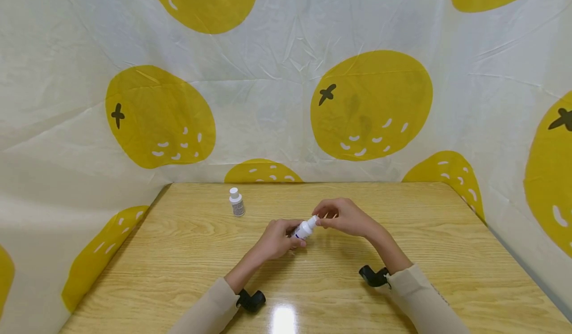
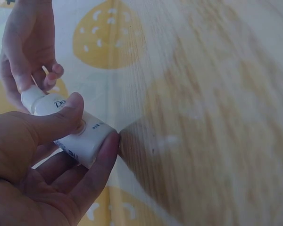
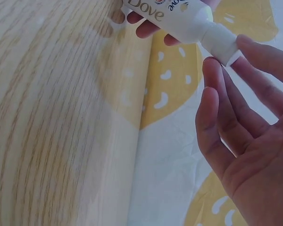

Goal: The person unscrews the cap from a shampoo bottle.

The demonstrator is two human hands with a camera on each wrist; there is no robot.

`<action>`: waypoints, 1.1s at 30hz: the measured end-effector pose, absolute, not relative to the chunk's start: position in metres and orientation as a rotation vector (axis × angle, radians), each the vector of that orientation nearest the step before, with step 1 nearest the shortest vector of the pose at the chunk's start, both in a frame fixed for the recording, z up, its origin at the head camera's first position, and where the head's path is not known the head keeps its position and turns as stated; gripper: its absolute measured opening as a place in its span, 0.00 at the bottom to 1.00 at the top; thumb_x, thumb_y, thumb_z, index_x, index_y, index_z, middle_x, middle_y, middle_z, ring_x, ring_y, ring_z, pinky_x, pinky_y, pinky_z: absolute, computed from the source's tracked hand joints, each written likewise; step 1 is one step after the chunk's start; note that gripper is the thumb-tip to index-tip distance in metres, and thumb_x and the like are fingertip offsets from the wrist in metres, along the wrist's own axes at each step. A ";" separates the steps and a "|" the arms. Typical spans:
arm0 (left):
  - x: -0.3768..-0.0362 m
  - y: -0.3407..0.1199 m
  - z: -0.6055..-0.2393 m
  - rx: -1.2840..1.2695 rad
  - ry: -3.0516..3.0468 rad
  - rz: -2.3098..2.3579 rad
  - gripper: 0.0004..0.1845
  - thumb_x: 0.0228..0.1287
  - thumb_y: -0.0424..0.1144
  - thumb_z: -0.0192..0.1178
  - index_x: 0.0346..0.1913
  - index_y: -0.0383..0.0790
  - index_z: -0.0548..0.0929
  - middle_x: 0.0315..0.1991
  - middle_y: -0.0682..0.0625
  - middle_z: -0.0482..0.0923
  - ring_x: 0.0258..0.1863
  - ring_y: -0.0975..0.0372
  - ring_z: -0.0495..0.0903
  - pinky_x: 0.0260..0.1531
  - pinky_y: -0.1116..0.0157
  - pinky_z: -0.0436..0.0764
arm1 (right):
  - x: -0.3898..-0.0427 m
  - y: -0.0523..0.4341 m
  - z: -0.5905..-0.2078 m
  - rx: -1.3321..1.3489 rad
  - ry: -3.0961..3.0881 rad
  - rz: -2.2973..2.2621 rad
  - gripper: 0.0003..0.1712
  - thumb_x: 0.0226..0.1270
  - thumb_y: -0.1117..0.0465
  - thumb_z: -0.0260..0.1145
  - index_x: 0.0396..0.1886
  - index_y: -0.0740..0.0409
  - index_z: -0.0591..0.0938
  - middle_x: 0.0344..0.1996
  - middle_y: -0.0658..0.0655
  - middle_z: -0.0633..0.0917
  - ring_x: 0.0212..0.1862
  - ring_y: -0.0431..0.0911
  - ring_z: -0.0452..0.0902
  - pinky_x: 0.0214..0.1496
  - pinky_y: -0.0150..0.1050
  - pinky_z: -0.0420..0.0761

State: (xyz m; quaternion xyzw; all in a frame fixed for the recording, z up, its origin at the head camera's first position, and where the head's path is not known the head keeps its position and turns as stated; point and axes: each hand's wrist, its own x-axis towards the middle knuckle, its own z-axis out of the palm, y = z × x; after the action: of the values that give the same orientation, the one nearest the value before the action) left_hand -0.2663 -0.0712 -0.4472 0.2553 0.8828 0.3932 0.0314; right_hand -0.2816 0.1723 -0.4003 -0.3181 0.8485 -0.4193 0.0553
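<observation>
While left hand (image 1: pixel 278 240) grips bottle (image 1: pixel 304 229), I see axis toward 1 o'clock; right hand (image 1: pixel 341 216) fingertips pinch cap (image 1: pixel 313 220).

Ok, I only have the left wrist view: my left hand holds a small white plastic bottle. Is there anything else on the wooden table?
Observer: Yes, a second small white-capped bottle stands upright on the light wooden table, off to the left and farther back than both hands.
Operator: What does the label on mine say?
Observer: The right wrist view reads "Dove" on the small white plastic bottle.
Operator: And my right hand?
Observer: The right hand has its fingertips at the bottle's white cap, while the left hand grips the body.
</observation>
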 end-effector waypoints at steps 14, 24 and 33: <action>-0.266 -0.071 -0.447 0.777 2.693 1.227 0.18 0.63 0.39 0.73 0.56 0.45 0.88 0.41 0.49 0.90 0.31 0.67 0.83 0.30 0.71 0.81 | -0.281 0.173 -0.399 -0.988 2.619 -1.269 0.15 0.69 0.59 0.72 0.53 0.57 0.86 0.41 0.57 0.90 0.37 0.51 0.87 0.42 0.36 0.86; -0.267 -0.071 -0.448 0.774 2.679 1.243 0.18 0.63 0.38 0.73 0.56 0.45 0.88 0.41 0.49 0.89 0.30 0.66 0.83 0.29 0.71 0.81 | -0.281 0.170 -0.401 -0.938 2.565 -1.300 0.10 0.72 0.57 0.71 0.46 0.59 0.87 0.36 0.67 0.90 0.36 0.64 0.86 0.38 0.48 0.88; -0.266 -0.072 -0.447 0.779 2.675 1.246 0.18 0.64 0.38 0.73 0.56 0.45 0.88 0.41 0.48 0.89 0.30 0.65 0.82 0.29 0.71 0.81 | -0.282 0.172 -0.399 -1.005 2.571 -1.263 0.10 0.70 0.63 0.71 0.49 0.55 0.88 0.42 0.58 0.91 0.38 0.52 0.88 0.44 0.38 0.86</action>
State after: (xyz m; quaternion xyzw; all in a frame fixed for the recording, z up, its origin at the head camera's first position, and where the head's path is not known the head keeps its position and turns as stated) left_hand -0.2664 -0.0718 -0.4472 0.2549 0.8757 0.4077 0.0449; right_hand -0.2823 0.1724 -0.3993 -0.3306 0.8457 -0.4155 0.0528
